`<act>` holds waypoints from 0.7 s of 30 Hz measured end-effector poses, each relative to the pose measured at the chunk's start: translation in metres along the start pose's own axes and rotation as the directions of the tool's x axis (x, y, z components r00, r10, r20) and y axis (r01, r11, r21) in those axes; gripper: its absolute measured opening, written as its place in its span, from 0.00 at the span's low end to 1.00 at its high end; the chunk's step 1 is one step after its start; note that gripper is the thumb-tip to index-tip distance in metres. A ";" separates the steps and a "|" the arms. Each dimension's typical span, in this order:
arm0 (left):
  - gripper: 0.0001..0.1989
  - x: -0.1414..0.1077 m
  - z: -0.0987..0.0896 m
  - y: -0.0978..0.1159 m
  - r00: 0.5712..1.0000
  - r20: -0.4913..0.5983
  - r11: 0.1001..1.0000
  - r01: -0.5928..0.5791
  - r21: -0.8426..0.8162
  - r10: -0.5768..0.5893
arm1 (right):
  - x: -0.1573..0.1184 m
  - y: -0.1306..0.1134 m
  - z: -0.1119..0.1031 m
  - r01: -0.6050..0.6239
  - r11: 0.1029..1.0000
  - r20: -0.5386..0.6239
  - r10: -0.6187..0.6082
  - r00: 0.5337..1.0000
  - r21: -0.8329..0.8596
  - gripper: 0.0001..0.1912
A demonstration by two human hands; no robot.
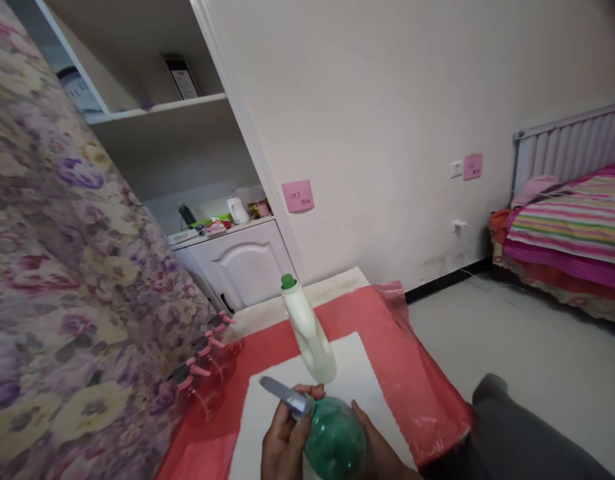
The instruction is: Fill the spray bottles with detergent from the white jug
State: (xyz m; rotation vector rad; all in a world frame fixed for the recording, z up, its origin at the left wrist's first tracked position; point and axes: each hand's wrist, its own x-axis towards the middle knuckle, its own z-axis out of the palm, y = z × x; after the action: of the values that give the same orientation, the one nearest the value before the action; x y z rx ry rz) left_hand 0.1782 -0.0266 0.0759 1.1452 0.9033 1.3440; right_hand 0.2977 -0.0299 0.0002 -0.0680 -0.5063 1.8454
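Note:
A round, see-through green spray bottle (336,438) with a long grey spray head (286,395) is held between my two hands. My left hand (286,437) closes its fingers around the neck, just under the spray head. On the other side, my right hand (380,443) grips the bottle's body, its fingers partly hidden behind it. Just beyond my hands stands a pale green detergent bottle (310,337) with a darker green top, upright on a white sheet (267,393).
Several clear spray bottles with pink-and-black heads (192,373) line the table's left side, beside a floral curtain (62,300). Red plastic (412,393) covers the table. A white cabinet (242,260) is behind it; a bed (577,227) stands at right.

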 end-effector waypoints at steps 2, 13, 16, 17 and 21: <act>0.25 0.000 -0.001 -0.002 1.000 -0.004 1.000 0.007 0.022 -0.006 | 0.001 0.003 -0.003 -0.022 1.000 -0.016 0.022 1.000 0.008 0.32; 0.24 -0.001 0.007 -0.002 0.973 -0.205 0.993 -0.098 0.064 0.109 | -0.014 -0.003 -0.037 -0.209 0.977 0.016 0.210 0.978 -0.049 0.35; 0.24 -0.004 0.010 -0.007 0.986 -0.149 0.991 -0.058 0.118 0.075 | -0.012 -0.001 -0.043 -0.308 0.950 -0.071 0.305 0.950 -0.050 0.37; 0.24 -0.005 0.010 -0.008 0.990 -0.132 0.990 -0.041 0.134 0.058 | -0.011 0.000 -0.045 -0.385 0.922 -0.093 0.380 0.920 -0.043 0.40; 0.24 -0.010 0.011 -0.010 0.997 -0.072 0.974 -0.009 0.226 0.026 | -0.007 0.005 -0.049 -0.564 0.825 -0.130 0.556 0.821 -0.036 0.53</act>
State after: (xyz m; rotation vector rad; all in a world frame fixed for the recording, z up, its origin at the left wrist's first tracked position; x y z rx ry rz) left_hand 0.1912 -0.0365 0.0676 1.2842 1.1247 1.3300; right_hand 0.3106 -0.0227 -0.0477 -0.4107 -0.5071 2.3842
